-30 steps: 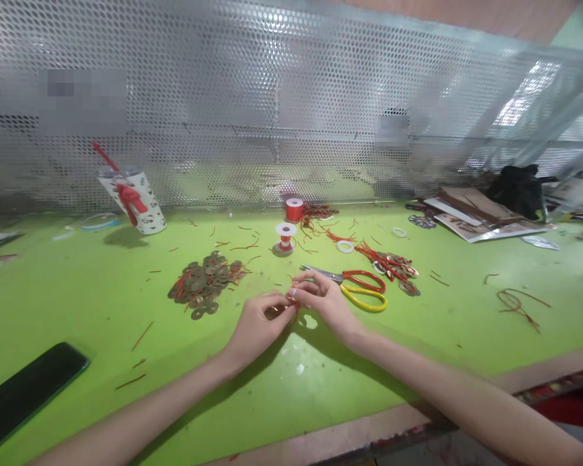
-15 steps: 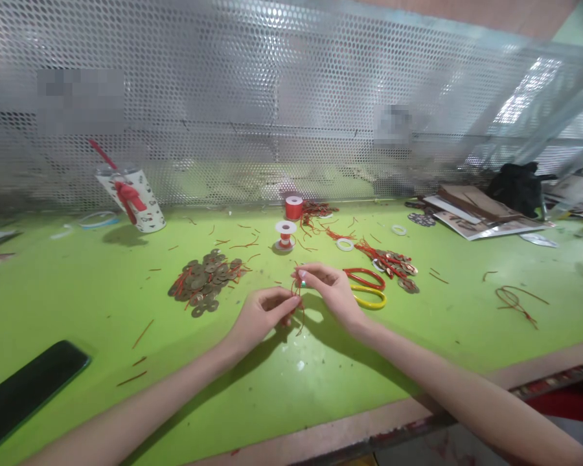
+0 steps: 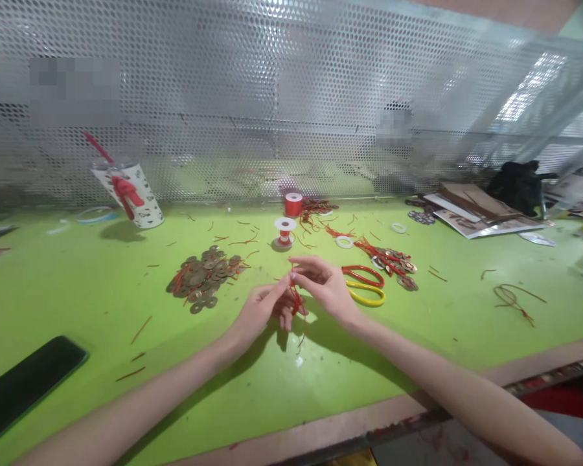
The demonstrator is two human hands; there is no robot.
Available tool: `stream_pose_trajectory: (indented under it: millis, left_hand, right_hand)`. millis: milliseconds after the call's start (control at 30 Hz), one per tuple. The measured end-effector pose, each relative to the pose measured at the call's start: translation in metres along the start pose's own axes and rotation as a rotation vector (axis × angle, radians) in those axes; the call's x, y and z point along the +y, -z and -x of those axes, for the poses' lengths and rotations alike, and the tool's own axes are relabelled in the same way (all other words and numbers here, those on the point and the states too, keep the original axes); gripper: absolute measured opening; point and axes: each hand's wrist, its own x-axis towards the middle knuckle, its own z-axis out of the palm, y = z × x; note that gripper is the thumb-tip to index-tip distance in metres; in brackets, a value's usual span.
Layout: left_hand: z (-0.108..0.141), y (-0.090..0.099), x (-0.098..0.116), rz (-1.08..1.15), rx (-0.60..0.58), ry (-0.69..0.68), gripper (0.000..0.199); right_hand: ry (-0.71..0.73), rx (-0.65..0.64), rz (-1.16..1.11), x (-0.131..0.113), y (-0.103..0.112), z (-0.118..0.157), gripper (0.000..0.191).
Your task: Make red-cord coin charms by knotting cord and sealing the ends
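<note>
Between my two hands, over the middle of the green table, is a red cord (image 3: 297, 303) with loose ends hanging down. My left hand (image 3: 265, 304) pinches it between thumb and forefinger, its other fingers curled beneath. Close against it, my right hand (image 3: 326, 285) pinches the cord at the top with thumb and fingertips. Whether a coin hangs within the cord is hidden by the fingers. Scissors (image 3: 364, 285) with one red and one yellow handle lie beside my right hand. To the left sits a heap of bronze-coloured holed coins (image 3: 201, 278) mixed with bits of red cord.
Two spools, a full red one (image 3: 293, 204) and a nearly used one (image 3: 284, 233), stand beyond my hands. Corded coins (image 3: 393, 262) lie right, a loose cord loop (image 3: 512, 301) farther right. A tumbler (image 3: 131, 194) stands back left, a phone-like dark slab (image 3: 34, 388) front left. A perforated metal screen (image 3: 252, 97) rises behind.
My fingertips have shifted slightly left and up, now meeting closely on the cord. More of the red cord shows below my fingers. The view has tilted a little.
</note>
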Motion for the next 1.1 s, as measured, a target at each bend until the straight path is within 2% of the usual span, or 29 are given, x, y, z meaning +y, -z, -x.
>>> stream_pose_trajectory:
  millis: [100,233,467,667,767,900,1100]
  left_hand:
    - [0.0,0.0,-0.001,-0.011,-0.03,-0.009,0.054]
    - [-0.001,0.0,0.0,-0.02,-0.064,-0.013,0.056]
    - [0.0,0.001,0.004,0.049,-0.098,0.0,0.041]
    - [-0.002,0.004,-0.001,0.057,-0.107,-0.001,0.04]
    - [-0.001,0.005,0.002,0.033,-0.107,-0.022,0.04]
    - [-0.001,0.008,0.008,-0.016,-0.036,-0.093,0.036]
    - [-0.003,0.016,0.012,-0.147,0.144,-0.19,0.034]
  right_hand:
    - [-0.024,-0.059,0.03,-0.002,-0.004,0.0,0.029]
    - [-0.018,-0.073,0.056,-0.006,-0.006,-0.002,0.019]
    - [-0.091,-0.106,-0.029,-0.008,-0.005,-0.001,0.024]
    - [-0.132,-0.116,-0.044,-0.015,-0.004,0.001,0.022]
    - [-0.099,-0.138,-0.038,-0.019,-0.001,0.003,0.023]
    - [-0.052,-0.11,0.069,-0.021,0.003,0.008,0.034]
    - [-0.102,-0.166,0.346,-0.013,-0.001,0.013,0.018]
